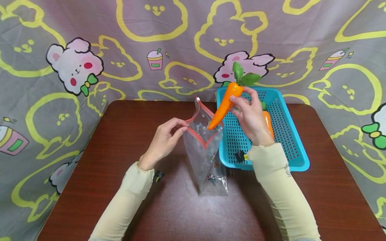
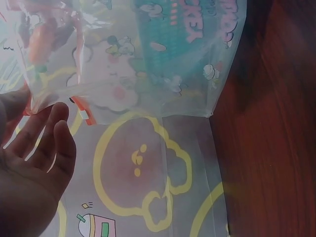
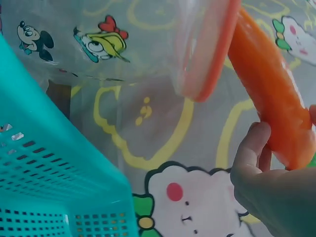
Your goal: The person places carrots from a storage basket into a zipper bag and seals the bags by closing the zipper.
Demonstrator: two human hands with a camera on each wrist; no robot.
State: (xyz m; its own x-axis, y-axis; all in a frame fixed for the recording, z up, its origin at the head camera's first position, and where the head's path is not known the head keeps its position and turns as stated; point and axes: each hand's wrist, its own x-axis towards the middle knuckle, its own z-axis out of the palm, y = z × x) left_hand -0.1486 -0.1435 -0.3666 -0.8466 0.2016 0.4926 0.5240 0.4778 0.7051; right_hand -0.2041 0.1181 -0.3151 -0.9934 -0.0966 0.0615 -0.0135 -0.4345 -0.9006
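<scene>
- Head view: a clear zip bag (image 1: 205, 150) with a red zipper rim is seen standing upright on the dark wooden table (image 1: 126, 140), its mouth held wide open. The near-left edge of the rim is pinched by the left hand (image 1: 166, 139) between thumb and fingertips. A toy carrot (image 1: 224, 105) with green leaves is gripped around its upper half by the right hand (image 1: 248, 115), and is tilted with its tip down at the bag's mouth. Just right of the bag, touching it, a turquoise perforated basket (image 1: 289, 134) is placed on the table; a second carrot (image 1: 267, 122) is partly hidden in it behind the right hand. A cartoon-printed cloth (image 1: 120, 50) is hung behind the table.

- Left wrist view: the bag (image 2: 148, 54) is shown from below, printed with cartoon figures, and the carrot (image 2: 39, 42) is dimly seen through the film. The left hand (image 2: 34, 158) is seen with its fingers (image 2: 47, 128) reaching up to the bag's rim; the pinch itself is partly out of sight at the edge. The table (image 2: 276, 128) is visible on the right.

- Right wrist view: the carrot (image 3: 274, 94) is held by the curled fingers of the right hand (image 3: 266, 182), with the bag's red rim (image 3: 210, 54) lying just beside it. The basket (image 3: 54, 182) fills the lower left corner.
</scene>
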